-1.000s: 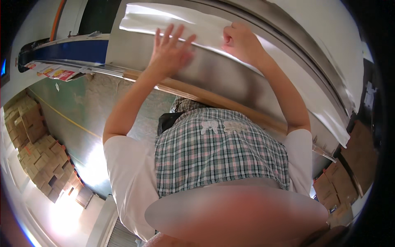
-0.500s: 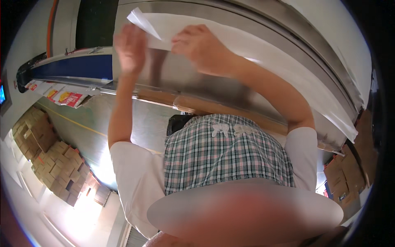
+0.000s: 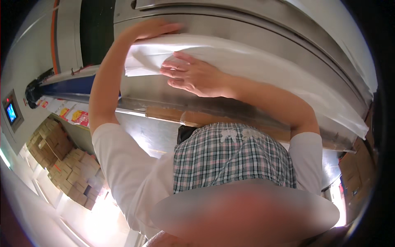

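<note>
A long strip of thin white sheet material (image 3: pixel 255 61), paper or plastic film, lies across the metal work surface (image 3: pixel 144 87) and runs off to the right. My left hand (image 3: pixel 154 29) reaches over its left end, at the far edge of the strip, fingers stretched to the right. My right hand (image 3: pixel 193 76) rests with fingers spread on the near side of the strip, close to its left end. The sheet looks folded and a little creased between the two hands. Neither hand grips anything that I can see.
Along the near edge of the metal surface runs a brown cardboard strip (image 3: pixel 164 114). At left stand a blue roller or bar (image 3: pixel 68 87), printed sheets (image 3: pixel 74 112) and a control panel with a lit screen (image 3: pixel 11 112). Stacked cartons (image 3: pixel 74 175) stand on the floor beyond.
The sheet's raised left corner is now down flat. My left hand has moved over to its far edge, and my right hand has come down onto the sheet, fingers spreading.
</note>
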A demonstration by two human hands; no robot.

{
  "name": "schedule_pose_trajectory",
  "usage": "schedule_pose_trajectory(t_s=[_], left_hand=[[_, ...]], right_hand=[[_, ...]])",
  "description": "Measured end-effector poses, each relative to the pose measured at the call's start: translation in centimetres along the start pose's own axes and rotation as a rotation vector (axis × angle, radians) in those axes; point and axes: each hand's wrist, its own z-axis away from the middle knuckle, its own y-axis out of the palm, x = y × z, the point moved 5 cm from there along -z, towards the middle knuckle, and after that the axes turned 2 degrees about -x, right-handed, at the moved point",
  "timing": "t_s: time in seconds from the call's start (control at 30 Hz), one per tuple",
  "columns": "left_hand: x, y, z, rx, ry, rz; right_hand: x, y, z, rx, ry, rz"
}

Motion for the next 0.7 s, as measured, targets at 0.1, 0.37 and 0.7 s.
schedule_pose_trajectory(t_s=[0.1,0.37,0.7], left_hand=[[4.2,-0.6,0.3,0.117,-0.131,0.167],[9.4,4.3,7.0,-0.294,0.181,0.816],[19.7,9.1,19.1,-0.471,-0.161,0.844]], right_hand=[[-0.4,-1.5,0.0,-0.124,-0.017,-0.122],[0.1,-5.1,3.3,-0.179,0.096,-0.202],[1.6,-15.3,29.7,-0.185,0.602,0.035]])
